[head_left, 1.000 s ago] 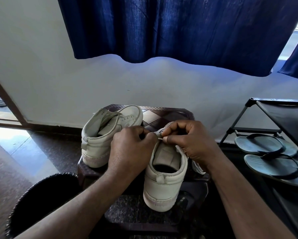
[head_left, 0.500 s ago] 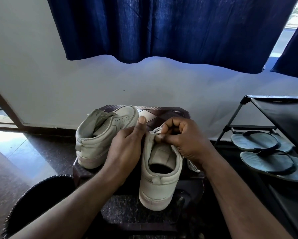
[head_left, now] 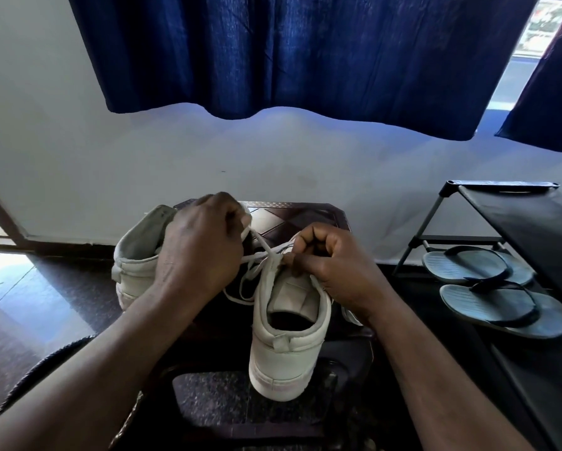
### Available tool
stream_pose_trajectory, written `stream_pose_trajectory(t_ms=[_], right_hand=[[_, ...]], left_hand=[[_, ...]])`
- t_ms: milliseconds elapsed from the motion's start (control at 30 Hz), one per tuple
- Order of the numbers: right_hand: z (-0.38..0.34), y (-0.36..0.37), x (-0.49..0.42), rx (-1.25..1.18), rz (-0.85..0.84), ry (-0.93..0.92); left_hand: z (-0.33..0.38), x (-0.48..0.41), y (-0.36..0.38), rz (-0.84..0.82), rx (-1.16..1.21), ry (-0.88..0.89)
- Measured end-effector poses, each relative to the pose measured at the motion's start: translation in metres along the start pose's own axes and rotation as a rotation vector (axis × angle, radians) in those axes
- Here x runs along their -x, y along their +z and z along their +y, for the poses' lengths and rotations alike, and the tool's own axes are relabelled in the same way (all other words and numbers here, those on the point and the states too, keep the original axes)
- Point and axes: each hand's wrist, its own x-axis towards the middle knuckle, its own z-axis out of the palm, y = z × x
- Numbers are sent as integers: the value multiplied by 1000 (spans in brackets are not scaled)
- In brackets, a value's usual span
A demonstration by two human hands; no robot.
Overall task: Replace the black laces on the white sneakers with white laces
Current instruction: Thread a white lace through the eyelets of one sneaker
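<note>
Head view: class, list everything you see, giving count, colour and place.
sneakers: two, white, on stool
lace: one, white, stretched between the hands
stool: one, dark brown, centre
curtains: two, dark blue, top
wall: one, white, behind stool
rack: one, black, right
flip-flops: two, grey-blue, on rack's lower shelf
bin: one, black, lower left
left hand: one, centre, gripping lace
right hand: one, centre, pinching lace
</note>
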Motion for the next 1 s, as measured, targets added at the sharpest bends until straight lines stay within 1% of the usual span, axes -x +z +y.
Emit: stream_pose_trajectory(t_ms=[67, 133, 233, 367, 467, 567, 667, 800, 933, 1000], right_hand=[[1, -1, 1, -33, 14, -26], [2, -3, 2, -70, 23, -55], [2, -4, 3, -202, 15, -54], [1, -4, 3, -283, 38, -22], [-2, -5, 4, -307, 58, -6], [-4, -5, 5, -318, 57, -6], [-6, -5, 6, -355, 54, -3], [-10, -5, 7, -371, 70, -6], [-12, -6, 7, -389, 71, -28], [-15, -7, 7, -457, 91, -53]], left_hand=[[4, 2, 1, -70, -13, 155], [6, 4, 3, -180, 71, 196], [6, 5, 8, -333, 149, 207], [5, 7, 9, -382, 227, 110], [4, 5, 6, -466, 306, 14], [2, 5, 2, -540, 340, -33], [1, 7, 4, -544, 357, -69], [2, 10, 9, -483, 318, -22], [0, 7, 9, -459, 118, 134], [3, 9, 9, -471, 53, 170]])
